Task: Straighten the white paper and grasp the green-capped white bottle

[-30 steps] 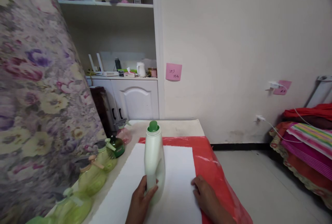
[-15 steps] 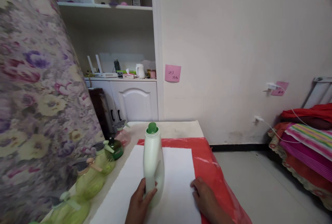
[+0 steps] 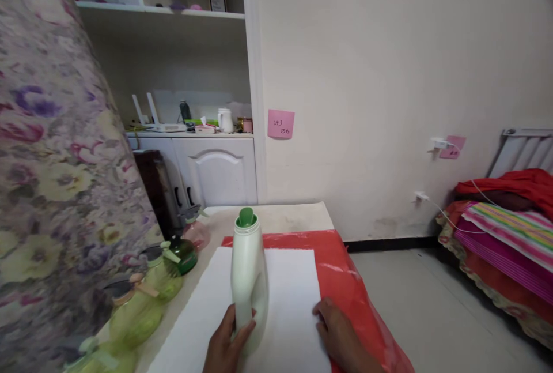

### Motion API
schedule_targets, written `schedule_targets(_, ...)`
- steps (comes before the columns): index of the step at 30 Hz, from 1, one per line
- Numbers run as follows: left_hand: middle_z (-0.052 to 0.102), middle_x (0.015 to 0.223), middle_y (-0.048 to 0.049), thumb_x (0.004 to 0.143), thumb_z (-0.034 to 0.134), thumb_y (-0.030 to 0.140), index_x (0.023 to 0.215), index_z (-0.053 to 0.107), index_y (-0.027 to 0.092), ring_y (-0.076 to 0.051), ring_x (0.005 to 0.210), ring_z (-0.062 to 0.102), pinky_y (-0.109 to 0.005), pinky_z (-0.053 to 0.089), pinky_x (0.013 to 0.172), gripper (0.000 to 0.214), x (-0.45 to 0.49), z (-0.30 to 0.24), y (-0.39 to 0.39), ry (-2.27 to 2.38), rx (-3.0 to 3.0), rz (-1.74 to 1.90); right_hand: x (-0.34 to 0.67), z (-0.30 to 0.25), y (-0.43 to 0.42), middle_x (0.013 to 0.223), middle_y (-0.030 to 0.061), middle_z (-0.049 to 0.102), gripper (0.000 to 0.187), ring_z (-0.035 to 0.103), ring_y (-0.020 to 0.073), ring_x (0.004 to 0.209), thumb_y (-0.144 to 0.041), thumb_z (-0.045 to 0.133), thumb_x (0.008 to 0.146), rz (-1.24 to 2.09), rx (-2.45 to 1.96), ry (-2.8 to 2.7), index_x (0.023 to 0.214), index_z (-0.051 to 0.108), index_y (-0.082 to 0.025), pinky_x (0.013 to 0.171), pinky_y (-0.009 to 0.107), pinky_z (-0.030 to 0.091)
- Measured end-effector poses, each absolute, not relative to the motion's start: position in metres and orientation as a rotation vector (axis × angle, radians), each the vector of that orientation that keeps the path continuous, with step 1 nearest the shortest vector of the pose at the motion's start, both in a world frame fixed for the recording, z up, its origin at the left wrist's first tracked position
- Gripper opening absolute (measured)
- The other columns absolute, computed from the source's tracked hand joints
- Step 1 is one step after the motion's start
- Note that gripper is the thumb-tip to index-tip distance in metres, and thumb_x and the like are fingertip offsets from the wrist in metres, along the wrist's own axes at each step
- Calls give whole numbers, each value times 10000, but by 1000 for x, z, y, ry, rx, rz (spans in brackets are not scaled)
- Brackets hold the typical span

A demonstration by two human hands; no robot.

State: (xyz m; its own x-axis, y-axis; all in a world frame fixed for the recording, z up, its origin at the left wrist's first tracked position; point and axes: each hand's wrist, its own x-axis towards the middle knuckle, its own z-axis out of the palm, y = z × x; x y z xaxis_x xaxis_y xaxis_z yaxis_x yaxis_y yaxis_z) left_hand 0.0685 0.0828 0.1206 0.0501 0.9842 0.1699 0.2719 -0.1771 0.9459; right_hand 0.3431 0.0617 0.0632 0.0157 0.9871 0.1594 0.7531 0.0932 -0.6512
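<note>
Grips the bottle (image 3: pixel 248 281) low, at its handle, with the left hand (image 3: pixel 227 341): fingers curled closed round the back, thumb across the front. Stands it upright near the middle of the sheet (image 3: pixel 294 269), green cap (image 3: pixel 246 217) on top. Rests the right hand (image 3: pixel 341 335) flat and spread at the sheet's right edge, holding nothing, partly over the red cloth (image 3: pixel 349 281) underneath. Has a row of green sprayers (image 3: pixel 166 275) to the left along the table (image 3: pixel 280 214) edge, by the curtain (image 3: pixel 56 159) (near the bottle, not touching it).

Best to hold firm and low, since so tall and narrow a shape probably tips easily. Press the base flat on the sheet rather than on one edge. Pin the sheet with the right palm, as the cloth looks slick and could let it slide. Mind the sprayers when moving leftward. Cannot tell how full the bottle is, so judge its weight by feel before loosening the grip.
</note>
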Motion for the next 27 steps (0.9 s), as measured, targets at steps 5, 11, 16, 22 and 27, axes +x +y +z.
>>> schedule_targets(5,754,1004,-47,746,654,495,957,666,223,-286,954,663,-327,507,821,344,69,121,83,1308,1548,1189,343,64,61,975,51,621,324,621,182,855,-77,457,743,505,-1721,-1792,998,606,-211,792,275,462)
schedule_targets(11,761,965,-46,720,666,518,936,679,218,-288,929,672,-324,523,803,370,70,126,80,1316,1528,1201,342,67,60,980,60,623,331,620,184,851,-66,455,739,509,-1727,-1787,1002,605,-198,793,280,465)
schedule_targets(16,751,967,-48,731,661,509,941,671,216,-291,961,659,-328,522,813,361,70,124,81,1315,1543,1191,341,71,59,984,64,627,332,620,186,860,-62,457,732,519,-1728,-1782,995,611,-194,799,278,470)
schedule_targets(22,753,992,-59,714,680,494,953,671,216,-305,964,659,-353,528,822,367,69,122,83,1331,1536,1208,341,73,59,980,54,634,333,624,175,854,-60,460,728,515,-1731,-1778,984,615,-205,790,260,473)
schedule_targets(27,757,976,-55,710,675,505,956,671,214,-310,980,662,-349,533,812,381,69,123,83,1341,1537,1205,342,74,60,980,49,635,327,627,173,854,-68,469,728,509,-1735,-1782,983,615,-211,792,260,472)
